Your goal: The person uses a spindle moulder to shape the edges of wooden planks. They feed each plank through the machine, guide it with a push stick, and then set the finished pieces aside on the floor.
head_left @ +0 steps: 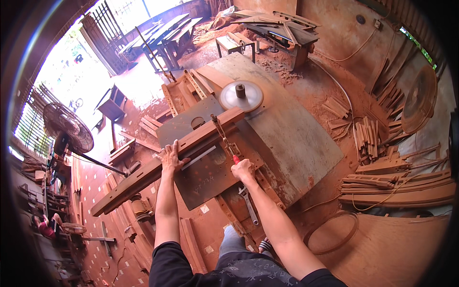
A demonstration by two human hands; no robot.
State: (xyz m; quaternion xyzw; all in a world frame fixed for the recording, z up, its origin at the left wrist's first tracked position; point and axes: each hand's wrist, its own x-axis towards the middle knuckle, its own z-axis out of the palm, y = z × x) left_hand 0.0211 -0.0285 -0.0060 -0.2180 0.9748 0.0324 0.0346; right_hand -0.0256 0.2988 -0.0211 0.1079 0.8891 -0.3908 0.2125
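A long reddish wooden beam [204, 136] with slots cut in it lies diagonally across a dark metal plate [191, 189]. My left hand [171, 158] rests on the beam with its fingers spread. Across the beam sits a metal bar clamp [220, 129]. My right hand [243, 170] is closed around the clamp's red handle [235, 159]. Just past the beam's far end is a round saw blade [249, 102] on an upright spindle; whether it turns I cannot tell. An adjustable wrench [249, 208] lies below my right hand, beside my forearm.
A grey sheet tabletop [301, 148] spreads to the right of the plate. At left stands a floor fan [67, 126]. Wood offcuts [367, 136] are piled at right, near a curved stack of boards [406, 191]. Further worktables [282, 28] stand at the back. Sawdust covers the floor.
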